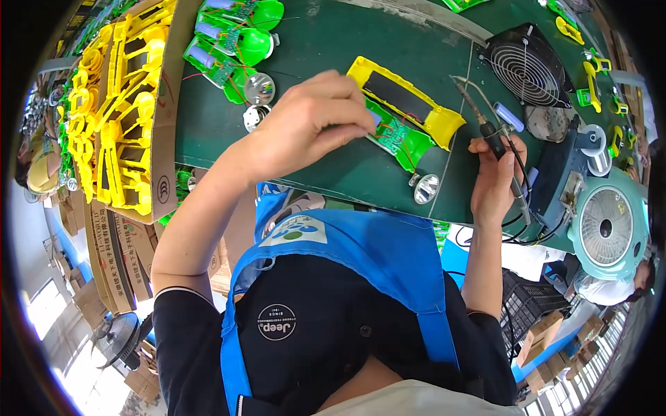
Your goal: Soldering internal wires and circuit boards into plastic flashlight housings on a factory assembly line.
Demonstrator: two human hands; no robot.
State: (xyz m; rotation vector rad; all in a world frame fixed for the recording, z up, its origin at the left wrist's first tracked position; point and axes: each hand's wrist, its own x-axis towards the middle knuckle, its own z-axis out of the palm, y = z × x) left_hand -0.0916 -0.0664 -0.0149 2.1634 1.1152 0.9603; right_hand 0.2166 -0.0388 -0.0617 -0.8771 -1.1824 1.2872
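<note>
My left hand (316, 121) is closed in a pinch beside the green flashlight housing (415, 144); what the fingers hold, if anything, is hidden. A green circuit board (395, 134) with red wires sits in that housing, and a round silver reflector (425, 188) hangs from its near end. A yellow housing shell (406, 97) with a dark strip lies just behind, touching it. At the right, my right hand (496, 177) grips a soldering iron (494, 141) by its black handle, the thin metal tip pointing away over the bench.
A cardboard box (165, 118) of yellow plastic parts stands left, near several green housings (253, 45) with boards and batteries. To the right are a black fan (526, 62), a blue cylindrical cell (510, 116), a solder spool (596, 149) on a dark blue unit, and a teal fan (605, 225).
</note>
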